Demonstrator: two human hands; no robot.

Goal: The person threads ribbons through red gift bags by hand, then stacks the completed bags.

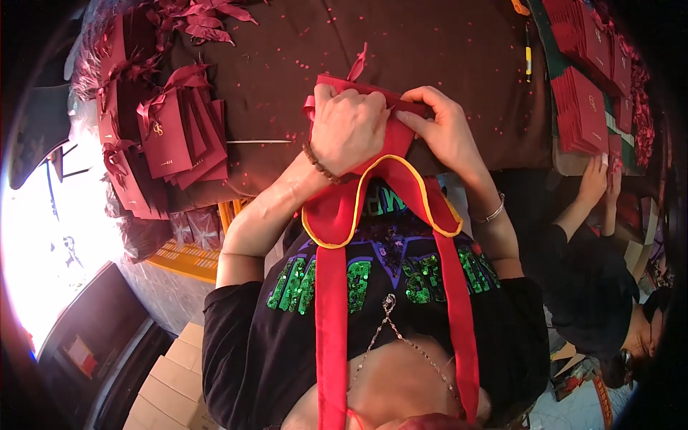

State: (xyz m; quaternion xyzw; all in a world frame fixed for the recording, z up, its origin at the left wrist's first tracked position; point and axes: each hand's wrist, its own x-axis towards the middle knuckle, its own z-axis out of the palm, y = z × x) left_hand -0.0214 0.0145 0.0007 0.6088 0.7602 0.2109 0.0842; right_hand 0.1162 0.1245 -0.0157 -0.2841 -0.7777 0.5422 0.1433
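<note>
A dark brown cloth (272, 79) fills the upper middle, with the wearer's red apron (332, 308), piped in yellow, at six o'clock. At ten o'clock a cluster of dark red ribboned bags (166, 143) overlaps in a slanted pile; at two o'clock neat bundles of similar red pieces (579, 115) lie in rows. A co-worker's hands (598, 179) reach in at three o'clock.

The red bag (398, 136) sits just above centre, at twelve o'clock, under both of the wearer's hands. Squeezing too hard there could crease its panel, and a pull from the wrong side might tear the edge or drag the ribbon out of line. The bag looks plain, thin and brighter than the piled ones, its top edge slanting down to the right, its front mostly covered.

The left hand (351, 122) is curled closed on it, fingertips hidden; the right hand (446, 129) pinches its edge between thumb and bent forefinger.

A narrow ribbon (358, 64) points up toward twelve. Smaller still, a yellow pen (529, 63) lies between one and two o'clock, and tiny red flecks dot the cloth.
</note>
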